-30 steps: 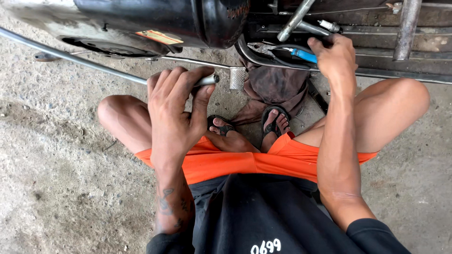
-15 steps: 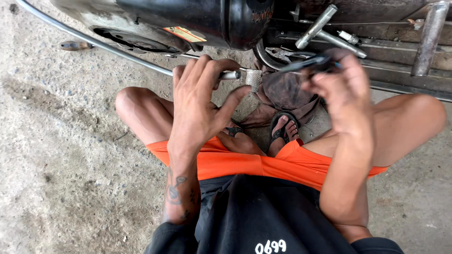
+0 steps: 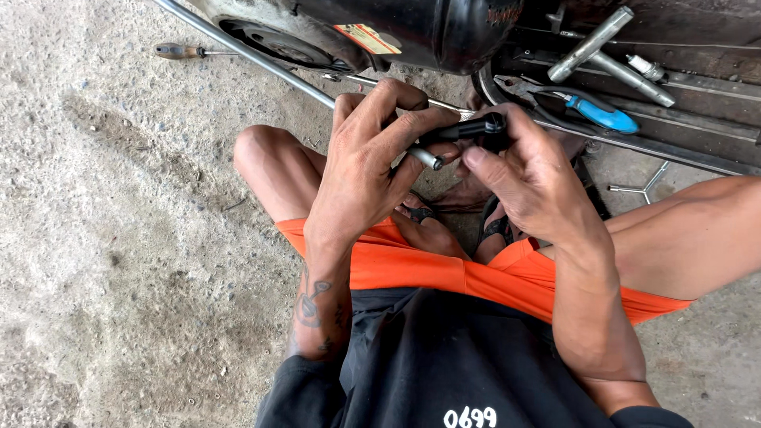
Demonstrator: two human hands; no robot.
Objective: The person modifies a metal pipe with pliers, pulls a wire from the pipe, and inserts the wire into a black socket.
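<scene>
Left hand: the left hand is curled around a small shiny metal socket piece. The fingers pinch it tight, and its round silver end pokes out by the thumb.
Right hand: the right hand grips a short black tool handle between thumb and fingers. It is closed on it, not loose.
Where the parts are: both parts sit up in the air between the two hands, above the person's knees and orange shorts. The black handle and the silver piece look like they touch end to end, but fingers hide the join.
How to do it well: I think the two parts should be lined up straight, so one slides onto the other. Push gently and turn a little until it sits snug. Keep the fingers clear of the join so nothing gets pinched.
What could go wrong: the silver piece is small and may slip and roll on the rough grey concrete floor.
Nearby: pliers with blue handles and long silver metal wrenches lie on a dark metal frame. A brown-handled screwdriver lies on the floor, well apart. A black round tank is just above the hands.
</scene>
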